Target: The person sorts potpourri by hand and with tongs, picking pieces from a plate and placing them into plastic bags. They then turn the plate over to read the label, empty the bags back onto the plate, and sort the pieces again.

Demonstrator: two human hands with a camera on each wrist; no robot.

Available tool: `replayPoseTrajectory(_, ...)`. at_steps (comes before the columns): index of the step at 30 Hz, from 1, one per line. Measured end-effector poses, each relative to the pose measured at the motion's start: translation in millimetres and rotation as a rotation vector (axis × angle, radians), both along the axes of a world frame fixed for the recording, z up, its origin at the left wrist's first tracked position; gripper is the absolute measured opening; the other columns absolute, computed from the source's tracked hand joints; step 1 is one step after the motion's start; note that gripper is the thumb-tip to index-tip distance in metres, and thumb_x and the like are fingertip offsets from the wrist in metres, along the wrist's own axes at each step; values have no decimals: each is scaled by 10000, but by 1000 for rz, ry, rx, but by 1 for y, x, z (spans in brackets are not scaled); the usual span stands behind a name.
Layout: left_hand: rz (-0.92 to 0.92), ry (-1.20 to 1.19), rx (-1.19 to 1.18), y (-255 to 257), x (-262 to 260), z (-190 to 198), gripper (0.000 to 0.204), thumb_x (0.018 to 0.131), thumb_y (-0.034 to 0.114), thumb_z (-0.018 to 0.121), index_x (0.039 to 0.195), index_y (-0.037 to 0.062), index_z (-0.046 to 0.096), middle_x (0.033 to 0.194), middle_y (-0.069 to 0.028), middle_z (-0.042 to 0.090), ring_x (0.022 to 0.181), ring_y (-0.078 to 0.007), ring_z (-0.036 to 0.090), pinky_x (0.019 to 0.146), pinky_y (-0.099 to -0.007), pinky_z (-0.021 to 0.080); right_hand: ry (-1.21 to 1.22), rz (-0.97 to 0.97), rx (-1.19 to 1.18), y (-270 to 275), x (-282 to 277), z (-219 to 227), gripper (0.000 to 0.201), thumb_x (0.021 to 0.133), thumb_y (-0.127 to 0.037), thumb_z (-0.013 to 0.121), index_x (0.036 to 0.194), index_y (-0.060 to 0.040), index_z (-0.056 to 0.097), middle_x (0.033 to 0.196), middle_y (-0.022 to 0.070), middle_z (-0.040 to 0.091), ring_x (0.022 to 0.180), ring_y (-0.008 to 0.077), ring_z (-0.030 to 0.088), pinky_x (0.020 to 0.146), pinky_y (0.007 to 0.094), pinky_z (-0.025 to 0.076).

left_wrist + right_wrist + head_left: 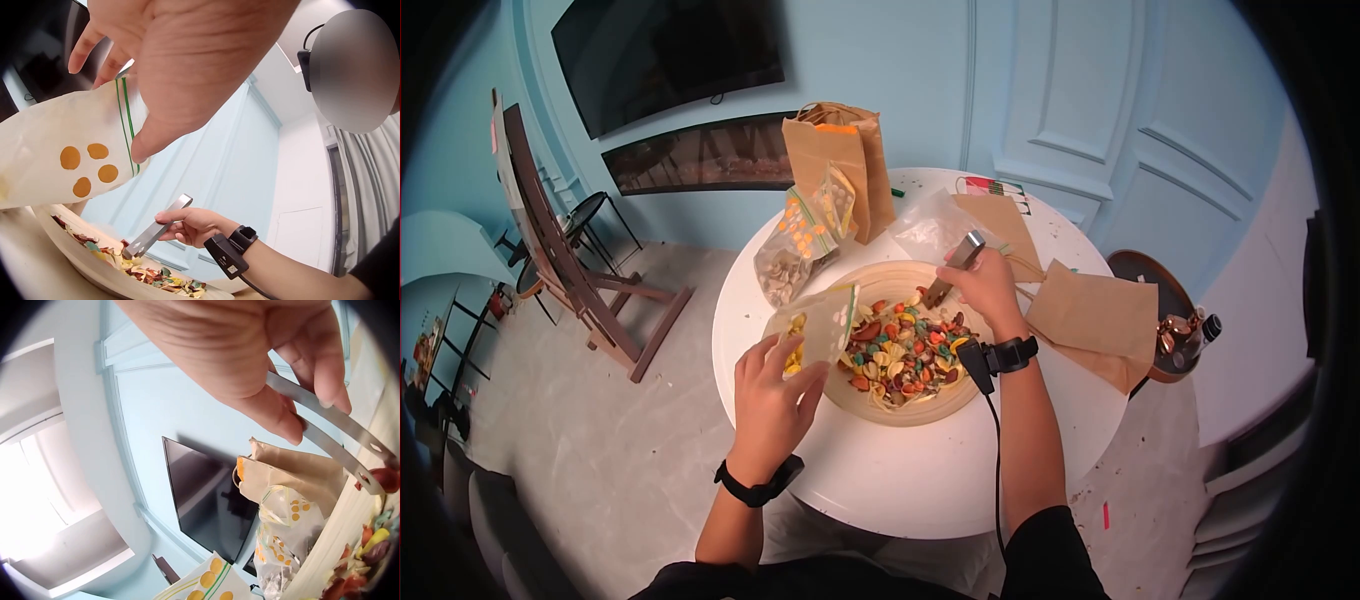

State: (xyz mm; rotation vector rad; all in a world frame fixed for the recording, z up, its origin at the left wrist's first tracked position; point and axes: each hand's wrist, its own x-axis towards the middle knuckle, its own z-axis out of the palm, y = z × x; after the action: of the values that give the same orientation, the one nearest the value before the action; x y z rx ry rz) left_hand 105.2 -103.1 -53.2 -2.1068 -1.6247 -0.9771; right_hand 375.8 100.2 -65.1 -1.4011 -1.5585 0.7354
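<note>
In my left hand [770, 405] is a zip bag [828, 322] with orange dots and a green seal line, gripped near its seal. Yellow pieces show inside, and the bag leans over the left side of a round wooden bowl [900, 418]. Mixed dried petal-like pieces [900, 350] in red, orange, yellow and teal fill the bowl. My right hand [990, 290] pinches metal tongs [956, 266] angled down into the bowl's far side. Seen from the right wrist, the tong tips are at a dark red piece [384, 480].
Behind the bowl at left stand a dotted bag of pale pieces [785, 270] and a tall brown paper bag [830, 150]. A clear plastic bag [925, 222] lies behind the bowl. Flat paper bags [1095, 315] rest at the right. A side table with a bottle [1205, 332] stands beyond.
</note>
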Motion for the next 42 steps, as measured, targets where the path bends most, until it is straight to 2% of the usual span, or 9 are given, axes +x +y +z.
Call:
replayPoseTrajectory(9,-3,-3,-7,0,1,2,179,779,112,800,955,149,800,1220,-97,676,1191,-346,570,975,-450,448,113,36,11,-14,0,21,256,774,-168,803,938,13,724,750,92,720,535,159,656,501,283,502)
replayPoseTrajectory(12,-1,0,-6,0,1,2,176,781,113,800,953,147,802,1215,-93,678,1191,-343,570,977,-449,447,70,3,-6,-11,1,20,299,767,-183,814,973,14,725,770,98,732,603,173,686,571,302,533)
replayPoseTrajectory(15,2,0,-8,0,0,1,173,784,114,799,953,146,802,1213,-93,679,1192,-343,570,980,-450,447,59,28,96,1,2,4,333,757,-198,830,993,14,726,795,103,744,678,188,708,654,318,553)
replayPoseTrajectory(18,1,0,-10,0,2,2,168,786,117,798,952,144,803,1208,-95,680,1194,-346,570,981,-452,447,89,131,65,5,-2,-7,329,754,-198,835,988,8,731,811,103,751,737,201,720,721,330,556)
replayPoseTrajectory(27,-9,22,-6,0,3,4,163,785,128,802,947,145,807,1192,-99,684,1191,-354,571,976,-461,446,53,186,9,-4,-7,2,270,781,-165,813,976,4,734,801,100,741,628,124,685,561,265,538)
replayPoseTrajectory(33,25,4,-2,1,-8,4,167,783,134,805,949,156,808,1196,-111,682,1189,-358,571,977,-460,447,287,201,32,-25,-4,37,254,807,-136,813,1012,-28,711,880,50,711,740,104,680,581,237,559)
replayPoseTrajectory(36,26,6,-7,2,-6,5,165,785,142,805,949,161,811,1219,-122,680,1193,-362,570,984,-459,447,470,324,-15,-51,-10,67,267,811,-138,825,1028,-50,697,912,31,691,812,101,678,580,237,556)
replayPoseTrajectory(39,19,7,-3,5,0,3,161,790,150,804,950,163,814,1250,-134,674,1200,-370,570,991,-461,447,529,444,15,-78,-32,84,257,815,-140,828,1015,-49,695,912,33,691,828,91,672,593,231,551)
replayPoseTrajectory(42,27,4,5,6,4,5,160,790,148,805,949,158,816,1272,-153,668,1198,-378,575,992,-462,449,478,534,-34,-93,-53,87,296,818,-158,833,1032,-12,689,881,41,689,775,87,662,605,236,540)
